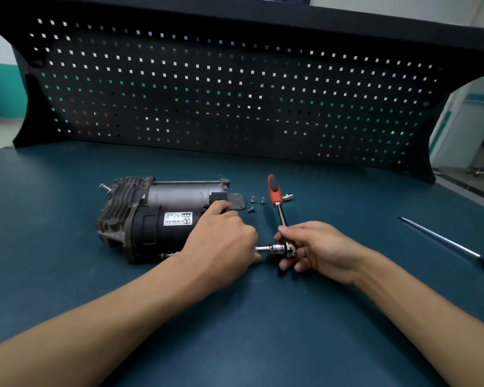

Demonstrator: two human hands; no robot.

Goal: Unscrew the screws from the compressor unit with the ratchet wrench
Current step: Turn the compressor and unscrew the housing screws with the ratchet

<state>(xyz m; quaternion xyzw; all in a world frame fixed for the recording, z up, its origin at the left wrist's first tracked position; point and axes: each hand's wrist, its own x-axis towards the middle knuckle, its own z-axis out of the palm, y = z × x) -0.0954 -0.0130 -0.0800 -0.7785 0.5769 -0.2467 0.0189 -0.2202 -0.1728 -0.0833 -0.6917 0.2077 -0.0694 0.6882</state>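
The compressor unit (151, 216) lies on its side on the blue-green table, a black motor housing with a white label in front and a grey cylinder behind. My left hand (221, 241) rests on its right end, fingers over the housing and around the tip of the socket extension. My right hand (316, 250) grips the head of the ratchet wrench (277, 208), whose red-and-black handle points away from me. The chrome extension (268, 248) runs left from the wrench head towards the compressor's right end. Three loose screws (256, 203) lie on the table beside the unit's grey bracket.
A long screwdriver (456, 247) with a yellow handle lies at the right. A small chrome socket piece (287, 196) sits behind the wrench handle. A black pegboard (235, 93) stands along the back of the table (67, 177).
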